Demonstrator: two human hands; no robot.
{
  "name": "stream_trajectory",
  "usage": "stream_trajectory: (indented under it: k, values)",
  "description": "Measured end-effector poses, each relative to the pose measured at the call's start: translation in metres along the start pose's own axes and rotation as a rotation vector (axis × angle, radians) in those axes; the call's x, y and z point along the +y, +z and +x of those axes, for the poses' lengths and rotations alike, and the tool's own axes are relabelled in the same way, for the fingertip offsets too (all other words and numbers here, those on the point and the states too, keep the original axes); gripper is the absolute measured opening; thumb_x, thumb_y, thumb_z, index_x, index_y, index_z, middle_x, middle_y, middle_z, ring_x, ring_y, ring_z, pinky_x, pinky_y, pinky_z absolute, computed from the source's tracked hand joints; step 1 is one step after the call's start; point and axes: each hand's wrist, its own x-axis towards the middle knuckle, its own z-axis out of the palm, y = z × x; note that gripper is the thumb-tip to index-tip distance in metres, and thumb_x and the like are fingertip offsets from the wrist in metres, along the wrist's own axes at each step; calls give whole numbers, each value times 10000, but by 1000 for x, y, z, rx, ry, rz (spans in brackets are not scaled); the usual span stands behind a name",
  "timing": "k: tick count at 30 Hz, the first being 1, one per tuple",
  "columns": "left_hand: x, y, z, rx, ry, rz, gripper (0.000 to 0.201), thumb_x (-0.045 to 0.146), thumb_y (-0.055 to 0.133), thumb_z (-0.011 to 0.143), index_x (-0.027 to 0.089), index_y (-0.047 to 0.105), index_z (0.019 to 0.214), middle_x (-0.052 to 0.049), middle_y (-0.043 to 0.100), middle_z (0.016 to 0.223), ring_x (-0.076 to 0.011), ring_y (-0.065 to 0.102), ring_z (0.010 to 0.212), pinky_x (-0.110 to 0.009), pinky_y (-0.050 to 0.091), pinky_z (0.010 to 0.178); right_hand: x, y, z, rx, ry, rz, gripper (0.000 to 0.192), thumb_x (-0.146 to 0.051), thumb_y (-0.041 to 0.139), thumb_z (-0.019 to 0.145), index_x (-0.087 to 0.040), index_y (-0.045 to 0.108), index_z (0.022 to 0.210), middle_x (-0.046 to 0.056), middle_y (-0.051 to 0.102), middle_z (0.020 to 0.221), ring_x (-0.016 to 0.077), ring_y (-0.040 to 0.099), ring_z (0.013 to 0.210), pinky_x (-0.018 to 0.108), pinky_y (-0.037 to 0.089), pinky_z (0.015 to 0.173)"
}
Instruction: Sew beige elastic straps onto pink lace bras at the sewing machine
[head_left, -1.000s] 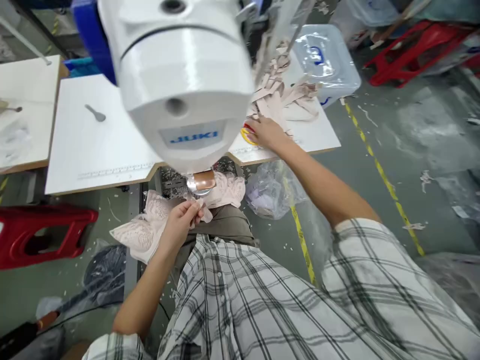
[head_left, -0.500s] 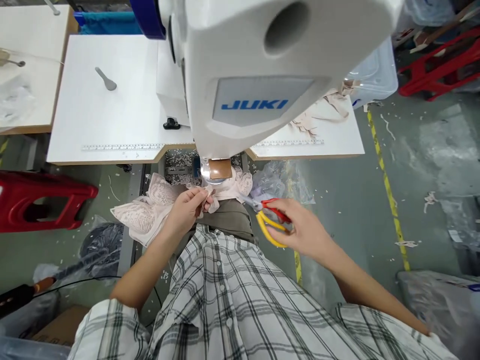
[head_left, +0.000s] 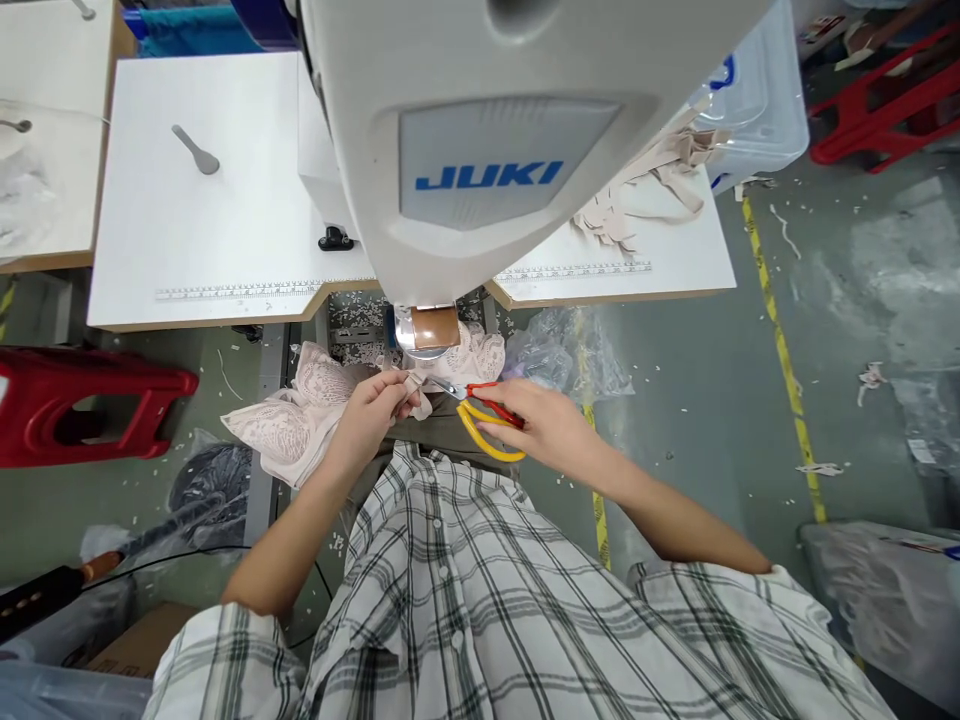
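Note:
A pale pink lace bra (head_left: 274, 432) lies across my lap, its cups to the left and under the machine head. My left hand (head_left: 373, 408) pinches a narrow strap end of it in front of the sewing machine (head_left: 450, 230). In my right hand (head_left: 546, 425) are scissors (head_left: 486, 405) with one red and one yellow handle loop. Their blades point left, with the tips close by the strap at my left fingertips. Whether the blades touch the fabric is too small to tell.
The white machine table (head_left: 202, 200) has a ruler strip along its front edge and a grey spoon-shaped tool (head_left: 196, 150) on it. Beige straps (head_left: 667, 170) lie at the right, near a clear plastic bin (head_left: 765, 100). A red stool (head_left: 90, 405) stands at left.
My right hand has brought the scissors left, so the blade tips are now near my left fingertips. My left hand stays on the strap. The view has shifted slightly.

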Motion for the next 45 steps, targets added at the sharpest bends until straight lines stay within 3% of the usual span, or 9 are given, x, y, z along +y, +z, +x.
stream_trajectory:
  k: [3, 6, 9, 13, 21, 34, 39, 42, 45]
  values:
    - [-4, -6, 2, -39, -8, -104, 235, 306, 582, 871, 162, 618, 689, 4, 557, 678, -81, 389, 564, -228, 306, 534, 3, -1, -9, 34, 93, 94, 307, -309, 622, 913, -232, 650, 1209, 49, 685, 927, 176, 633, 747, 307, 510, 679]
    - [-10, -10, 5, -10, -9, -209, 311, 410, 701, 828, 158, 617, 666, 34, 479, 596, -65, 342, 518, -218, 253, 493, 3, 1, -14, 55, 118, 163, 392, -288, 671, 829, -238, 612, 1214, 55, 664, 985, 164, 602, 723, 307, 506, 656]
    - [-14, -10, 6, 21, -14, -244, 325, 426, 788, 764, 154, 635, 671, 23, 535, 618, -58, 391, 520, -206, 271, 490, -1, 5, -10, 23, 88, 146, 472, -298, 698, 782, -243, 580, 1235, 77, 658, 1084, 178, 602, 768, 323, 509, 675]
    - [-13, -9, 2, 58, 24, -184, 340, 472, 782, 779, 161, 668, 702, -7, 625, 694, -70, 455, 556, -208, 340, 519, -10, 9, 2, -14, 88, 124, 469, -296, 696, 766, -244, 582, 1218, 76, 666, 1067, 191, 609, 784, 334, 516, 684]
    - [-7, -6, -5, 192, 126, 43, 296, 424, 702, 839, 165, 676, 698, -9, 631, 680, -94, 483, 589, -222, 387, 571, -16, 14, 20, -58, 48, 147, 426, -363, 657, 868, -264, 586, 1277, 78, 680, 1187, 214, 657, 890, 345, 544, 740]
    - [-17, -3, -2, 256, 160, 22, 324, 422, 671, 874, 177, 624, 668, 10, 585, 640, -102, 472, 595, -227, 387, 594, -8, 13, 5, -18, 165, 199, 373, -405, 639, 907, -324, 671, 1269, 40, 736, 1029, 184, 655, 751, 348, 553, 705]
    - [-19, -2, -1, 228, 147, -137, 315, 360, 656, 880, 181, 585, 630, 20, 544, 620, -90, 455, 594, -220, 409, 628, 13, -11, -6, 24, 289, 132, 354, -451, 663, 879, -344, 700, 1214, 19, 717, 881, 173, 607, 642, 330, 510, 602]
    - [-20, 1, 5, 199, 95, -250, 314, 371, 689, 846, 179, 577, 624, 27, 518, 603, -83, 456, 586, -211, 410, 621, 42, -38, 23, 128, 360, -30, 369, -483, 647, 877, -305, 711, 1194, 46, 722, 898, 209, 630, 679, 357, 505, 625]
    - [-19, 3, 8, 159, 73, -279, 293, 402, 703, 839, 170, 614, 684, 13, 561, 660, -77, 467, 587, -201, 401, 586, 78, -64, 69, 299, 329, -220, 399, -409, 603, 897, -226, 672, 1245, 118, 714, 1104, 296, 669, 916, 424, 517, 796]
